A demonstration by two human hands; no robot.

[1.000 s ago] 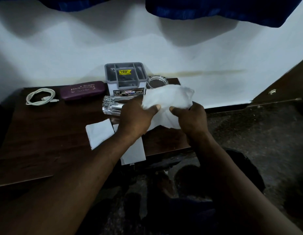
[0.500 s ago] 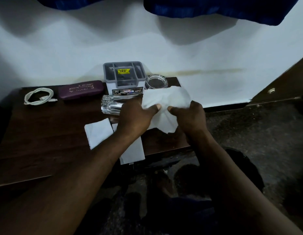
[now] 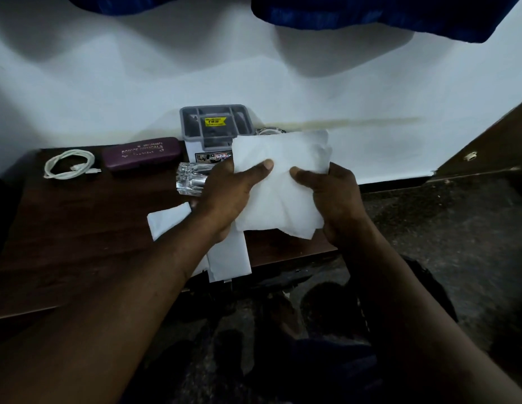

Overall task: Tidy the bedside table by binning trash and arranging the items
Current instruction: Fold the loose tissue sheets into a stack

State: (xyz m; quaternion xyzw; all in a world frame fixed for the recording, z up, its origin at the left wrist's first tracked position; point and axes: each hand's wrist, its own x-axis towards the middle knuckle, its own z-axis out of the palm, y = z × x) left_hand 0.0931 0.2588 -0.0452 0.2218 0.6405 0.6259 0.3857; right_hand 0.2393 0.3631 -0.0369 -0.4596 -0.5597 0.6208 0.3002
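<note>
A white tissue is spread flat between both hands above the right part of the dark wooden bedside table. My left hand pinches its left side with the thumb on top. My right hand pinches its right side the same way. Two more white tissues lie on the table under my left arm, one hanging over the front edge. A clear glass lies on its side just left of my left hand.
A grey-lidded white organiser box stands at the back against the white wall, with a glass ashtray mostly hidden behind the tissue. A maroon spectacle case and a coiled white cable lie at the back left. Dark floor lies to the right.
The tissue has been opened out from a bunched shape into a flatter, wider sheet, and both hands have shifted slightly apart along it.
</note>
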